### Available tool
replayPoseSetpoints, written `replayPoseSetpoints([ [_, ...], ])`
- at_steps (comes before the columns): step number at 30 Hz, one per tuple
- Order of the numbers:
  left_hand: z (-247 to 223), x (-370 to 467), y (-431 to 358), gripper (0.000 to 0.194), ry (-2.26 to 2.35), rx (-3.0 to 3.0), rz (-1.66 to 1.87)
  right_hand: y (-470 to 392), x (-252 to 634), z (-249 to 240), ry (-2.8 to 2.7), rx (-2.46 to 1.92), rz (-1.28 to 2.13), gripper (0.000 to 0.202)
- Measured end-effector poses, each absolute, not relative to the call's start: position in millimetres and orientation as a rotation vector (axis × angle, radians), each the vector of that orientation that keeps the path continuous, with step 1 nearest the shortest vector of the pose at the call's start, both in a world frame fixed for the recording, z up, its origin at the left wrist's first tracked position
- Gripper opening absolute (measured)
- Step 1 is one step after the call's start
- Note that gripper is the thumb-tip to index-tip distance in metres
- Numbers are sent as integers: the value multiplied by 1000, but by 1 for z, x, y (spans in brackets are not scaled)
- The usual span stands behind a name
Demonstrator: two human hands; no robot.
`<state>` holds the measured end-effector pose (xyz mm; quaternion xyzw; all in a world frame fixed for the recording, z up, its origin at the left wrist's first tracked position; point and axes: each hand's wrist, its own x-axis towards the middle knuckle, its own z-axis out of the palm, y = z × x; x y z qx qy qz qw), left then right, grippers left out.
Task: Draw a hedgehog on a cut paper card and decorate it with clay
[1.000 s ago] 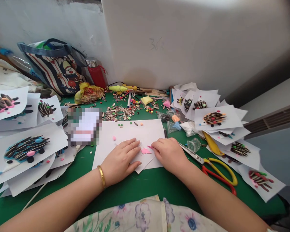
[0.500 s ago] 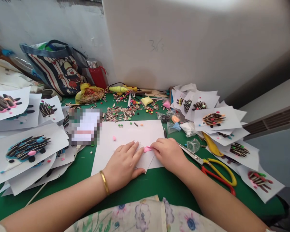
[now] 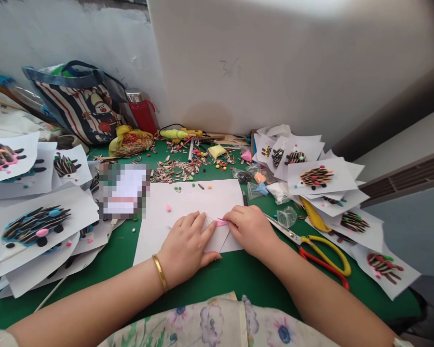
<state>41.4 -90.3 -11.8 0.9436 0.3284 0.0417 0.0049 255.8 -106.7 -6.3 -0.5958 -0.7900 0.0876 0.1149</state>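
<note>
Right hand [image 3: 251, 230] pinches pink clay [image 3: 221, 223], which a hard tug could tear, as left hand [image 3: 188, 243] lies spread on paper [image 3: 217, 196].

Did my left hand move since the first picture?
Yes, your left hand has shifted a little to the right, closer to the scissors.

Behind my left fingers [image 3: 208, 232] I wear a smooth, gold-coloured metal bangle [image 3: 159, 273]. Farther back is my cream fabric garment [image 3: 235, 313], printed with purple and blue flowers [image 3: 212, 324]; pale sleeve edges [image 3: 7, 339] sit farthest from my fingers.
</note>
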Motion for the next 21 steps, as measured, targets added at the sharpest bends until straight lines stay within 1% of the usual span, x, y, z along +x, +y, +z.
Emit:
replayPoseSetpoints([
  [12,-17,38,-86,71,980,2930,235,-107,252,-9,-2386,-1712,288,17],
  [21,-14,38,-85,66,1000,2885,239,-105,254,-6,-2338,-1772,228,18],
])
